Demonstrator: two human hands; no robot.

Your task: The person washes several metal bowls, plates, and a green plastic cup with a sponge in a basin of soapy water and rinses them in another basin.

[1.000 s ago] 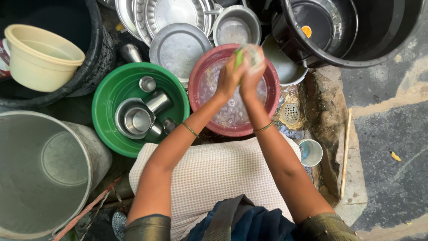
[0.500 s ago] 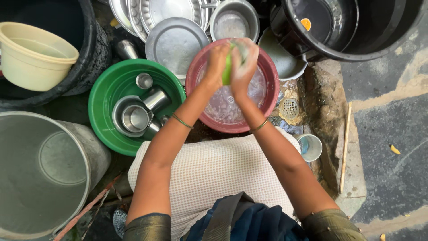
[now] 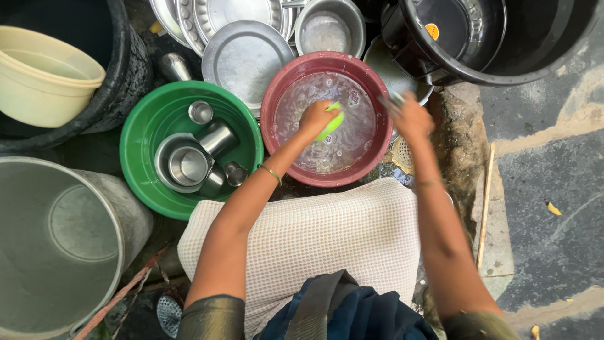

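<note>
Green scrubber (image 3: 331, 126), maroon basin (image 3: 270, 113), green basin (image 3: 141, 135), white checked cloth (image 3: 327, 233).

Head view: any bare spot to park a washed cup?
Bare stone paving right of the wooden stick. Crowded: green basin holds steel cups, red basin holds water under the left hand with green scrubber; right hand by the plates.
</note>
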